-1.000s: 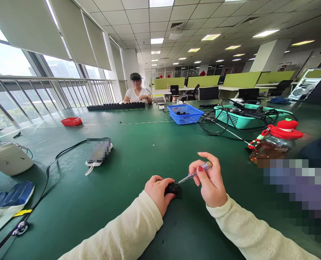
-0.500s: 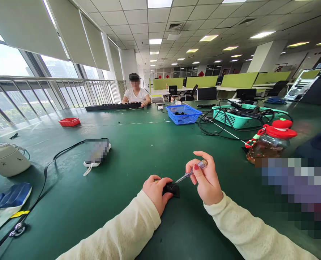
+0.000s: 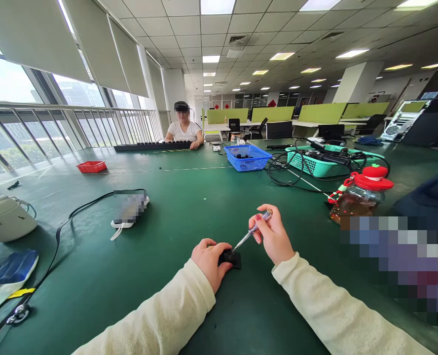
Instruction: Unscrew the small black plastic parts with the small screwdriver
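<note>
A small black part (image 3: 235, 259) lies on the green table (image 3: 174, 197) in front of me. My left hand (image 3: 210, 264) grips it from the left, thumb at the near side and fingers at the far side. My right hand (image 3: 273, 234) is closed around the handle of a screwdriver (image 3: 249, 235) with a clear shaft. The screwdriver slants down to the left, and its tip meets the top of the black part. Fine details of the part are too small to tell.
A blue basket (image 3: 247, 159), a teal basket (image 3: 310, 165) with cables and a red-lidded bottle (image 3: 363, 192) stand beyond my right hand. To the left are a red tray (image 3: 92, 167), a blurred device (image 3: 130, 209) and a white container (image 3: 6, 219). A person (image 3: 184, 129) sits across the table.
My right hand has changed its hold on the screwdriver, with the fingers now nearer together around the handle. The whole view has shifted slightly; my left hand still grips the black part.
</note>
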A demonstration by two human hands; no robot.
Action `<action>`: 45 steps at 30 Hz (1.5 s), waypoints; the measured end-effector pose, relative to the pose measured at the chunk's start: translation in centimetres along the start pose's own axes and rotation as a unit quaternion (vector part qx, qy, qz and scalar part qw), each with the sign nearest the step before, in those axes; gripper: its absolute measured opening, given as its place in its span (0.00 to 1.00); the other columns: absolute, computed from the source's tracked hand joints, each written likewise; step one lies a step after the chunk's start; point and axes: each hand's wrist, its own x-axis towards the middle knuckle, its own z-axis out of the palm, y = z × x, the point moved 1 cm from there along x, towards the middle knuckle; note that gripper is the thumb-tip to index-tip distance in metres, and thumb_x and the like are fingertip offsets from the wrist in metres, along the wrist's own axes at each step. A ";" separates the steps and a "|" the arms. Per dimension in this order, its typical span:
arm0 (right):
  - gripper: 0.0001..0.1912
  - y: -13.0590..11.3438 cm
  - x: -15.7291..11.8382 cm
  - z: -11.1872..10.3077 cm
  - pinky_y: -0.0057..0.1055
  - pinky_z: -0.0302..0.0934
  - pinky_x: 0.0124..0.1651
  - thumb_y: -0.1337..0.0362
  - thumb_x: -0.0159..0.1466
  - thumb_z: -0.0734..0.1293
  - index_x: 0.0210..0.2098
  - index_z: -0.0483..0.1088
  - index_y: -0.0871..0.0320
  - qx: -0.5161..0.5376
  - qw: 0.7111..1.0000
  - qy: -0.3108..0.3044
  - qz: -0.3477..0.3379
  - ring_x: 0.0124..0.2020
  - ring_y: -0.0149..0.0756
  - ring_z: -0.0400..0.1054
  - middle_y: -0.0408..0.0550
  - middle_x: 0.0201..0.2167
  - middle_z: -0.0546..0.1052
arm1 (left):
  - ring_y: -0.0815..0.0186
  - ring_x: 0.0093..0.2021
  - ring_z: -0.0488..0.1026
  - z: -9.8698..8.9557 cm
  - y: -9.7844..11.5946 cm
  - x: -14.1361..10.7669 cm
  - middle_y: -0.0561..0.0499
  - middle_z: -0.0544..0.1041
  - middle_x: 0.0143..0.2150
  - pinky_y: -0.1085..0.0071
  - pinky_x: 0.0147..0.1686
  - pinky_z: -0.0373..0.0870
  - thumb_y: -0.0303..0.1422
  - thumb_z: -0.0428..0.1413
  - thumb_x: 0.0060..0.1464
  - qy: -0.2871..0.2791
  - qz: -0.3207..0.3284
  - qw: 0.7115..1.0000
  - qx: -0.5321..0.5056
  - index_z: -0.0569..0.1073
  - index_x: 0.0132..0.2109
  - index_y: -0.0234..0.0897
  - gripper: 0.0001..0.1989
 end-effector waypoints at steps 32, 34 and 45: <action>0.07 -1.3 -3.0 0.9 0.28 0.56 0.22 0.60 0.69 0.56 0.46 0.56 0.52 -0.130 0.959 -0.036 -0.249 0.20 0.28 0.58 0.42 0.28 0.70 | 0.55 0.55 0.66 -0.2 0.2 -0.1 0.50 0.79 0.45 0.53 0.56 0.62 0.30 0.60 0.50 -0.010 0.014 1.000 0.010 0.74 0.51 0.45 0.19; 0.07 -1.2 -3.1 0.8 0.28 0.56 0.22 0.61 0.70 0.55 0.47 0.56 0.51 -0.131 0.957 -0.038 -0.255 0.20 0.28 0.59 0.42 0.28 0.70 | 0.54 0.55 0.65 -0.3 0.3 -0.2 0.49 0.79 0.45 0.53 0.56 0.62 0.30 0.59 0.50 -0.013 0.014 1.000 0.010 0.74 0.51 0.44 0.19; 0.08 -0.8 -2.2 0.7 0.26 0.54 0.21 0.57 0.69 0.57 0.44 0.55 0.52 -0.071 0.987 -0.002 -0.142 0.17 0.25 0.56 0.40 0.27 0.70 | 0.54 0.55 0.65 0.1 -0.2 -0.1 0.49 0.80 0.42 0.51 0.56 0.62 0.30 0.60 0.49 -0.009 0.016 1.000 0.004 0.74 0.50 0.45 0.19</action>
